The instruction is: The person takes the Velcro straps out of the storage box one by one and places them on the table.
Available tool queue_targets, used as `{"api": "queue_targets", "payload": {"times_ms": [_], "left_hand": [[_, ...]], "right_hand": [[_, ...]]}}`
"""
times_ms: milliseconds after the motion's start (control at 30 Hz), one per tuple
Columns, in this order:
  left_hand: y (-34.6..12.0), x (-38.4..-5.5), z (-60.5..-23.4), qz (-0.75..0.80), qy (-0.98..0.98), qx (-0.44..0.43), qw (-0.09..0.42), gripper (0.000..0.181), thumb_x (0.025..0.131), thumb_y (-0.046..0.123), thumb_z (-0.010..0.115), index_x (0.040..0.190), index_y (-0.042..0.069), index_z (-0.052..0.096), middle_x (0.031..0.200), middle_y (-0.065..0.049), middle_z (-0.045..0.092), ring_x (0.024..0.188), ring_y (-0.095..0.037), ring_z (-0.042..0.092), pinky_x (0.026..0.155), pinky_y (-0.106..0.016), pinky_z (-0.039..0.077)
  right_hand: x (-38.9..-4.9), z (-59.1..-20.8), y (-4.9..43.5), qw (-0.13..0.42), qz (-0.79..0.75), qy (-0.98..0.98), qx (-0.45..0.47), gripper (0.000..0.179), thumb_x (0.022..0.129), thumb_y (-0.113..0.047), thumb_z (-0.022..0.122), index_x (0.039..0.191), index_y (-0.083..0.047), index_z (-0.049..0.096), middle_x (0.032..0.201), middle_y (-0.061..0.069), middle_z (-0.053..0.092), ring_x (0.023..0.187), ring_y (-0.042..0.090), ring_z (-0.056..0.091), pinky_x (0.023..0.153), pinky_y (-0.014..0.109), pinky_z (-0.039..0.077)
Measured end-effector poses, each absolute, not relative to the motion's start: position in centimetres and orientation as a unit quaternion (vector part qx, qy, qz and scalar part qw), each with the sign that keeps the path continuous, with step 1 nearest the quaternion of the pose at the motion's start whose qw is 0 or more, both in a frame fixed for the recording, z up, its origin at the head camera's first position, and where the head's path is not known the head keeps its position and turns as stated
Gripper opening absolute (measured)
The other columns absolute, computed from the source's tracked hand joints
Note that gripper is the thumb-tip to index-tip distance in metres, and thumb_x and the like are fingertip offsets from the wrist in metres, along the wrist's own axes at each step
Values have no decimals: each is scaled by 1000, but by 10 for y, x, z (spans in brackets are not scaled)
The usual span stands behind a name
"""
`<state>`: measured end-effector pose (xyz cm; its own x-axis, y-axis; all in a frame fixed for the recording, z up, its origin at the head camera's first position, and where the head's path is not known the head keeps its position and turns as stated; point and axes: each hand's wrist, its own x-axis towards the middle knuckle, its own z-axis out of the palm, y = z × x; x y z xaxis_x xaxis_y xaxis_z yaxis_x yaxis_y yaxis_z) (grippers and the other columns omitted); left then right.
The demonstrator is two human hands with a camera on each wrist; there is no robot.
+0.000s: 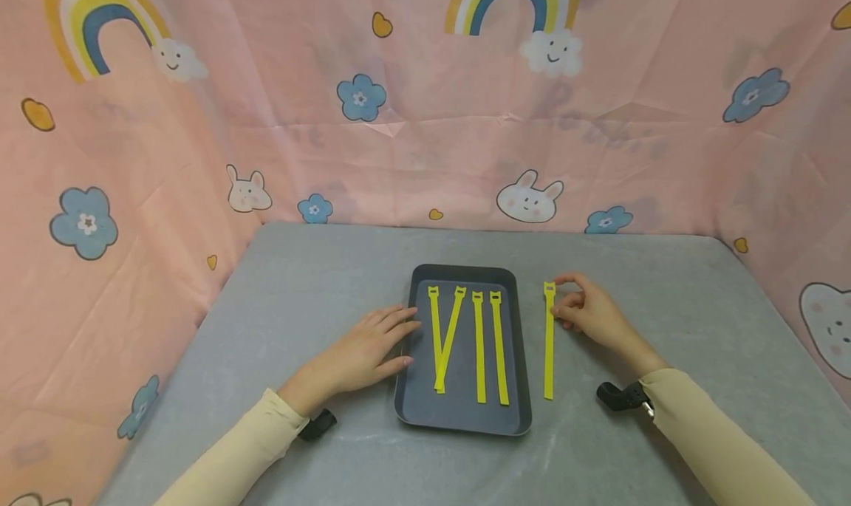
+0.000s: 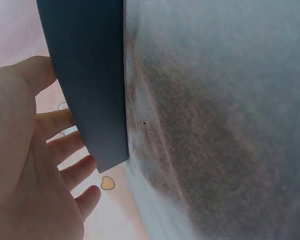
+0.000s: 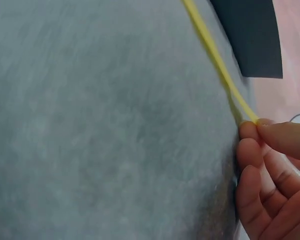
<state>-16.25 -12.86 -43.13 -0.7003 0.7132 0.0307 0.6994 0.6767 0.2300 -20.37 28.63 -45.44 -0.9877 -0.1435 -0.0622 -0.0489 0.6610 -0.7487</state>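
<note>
Several yellow hook-and-loop cable ties [image 1: 480, 347] with slotted heads lie lengthwise in a dark grey rectangular tray [image 1: 459, 423]; the two leftmost cross near their lower ends. My left hand [image 1: 368, 347] rests its spread, fairly straight fingers on the tray's left rim. The left wrist view shows those fingers against the tray's outer wall [image 2: 90, 75]. To the right of the tray, my right hand [image 1: 588, 314] pinches another yellow cable tie [image 1: 548, 351] near its slotted head. In the right wrist view, this tie [image 3: 217, 60] runs from between thumb and finger, low over the table.
The tray stands on a grey cloth-covered table [image 1: 319, 269]. A pink curtain [image 1: 425, 144] printed with rainbows, rabbits and flowers hangs behind and along the sides. A black wrist device [image 1: 621, 397] sits at the right cuff, another [image 1: 318, 425] at the left.
</note>
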Motion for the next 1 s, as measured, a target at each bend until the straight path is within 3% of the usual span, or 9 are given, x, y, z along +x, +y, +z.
{"api": "queue_targets", "payload": {"times_ms": [267,567,1000], "left_hand": [[-129,-162,-431,114,915,385,31,58,100,43,54,149,13,44,161,-7,35,150,-29,32,122,-48,29],[-129,-162,-431,112,916,384,29,58,101,43,54,149,13,44,161,-7,35,150,-29,32,122,-48,29],[-129,-162,-431,109,915,386,28,57,101,43,54,149,13,45,161,-7,35,150,-30,32,122,-49,29]], "right_hand": [[-205,-458,285,40,-400,914,-63,40,95,-9,65,129,-4,44,89,16,73,65,13,61,52,26,48],[-206,-461,284,16,-377,922,-92,21,91,-6,69,110,-2,62,82,13,71,60,9,59,53,24,48],[-206,-467,280,0,-342,935,-91,22,87,-8,73,107,-3,69,84,8,68,68,9,53,60,21,44]]}}
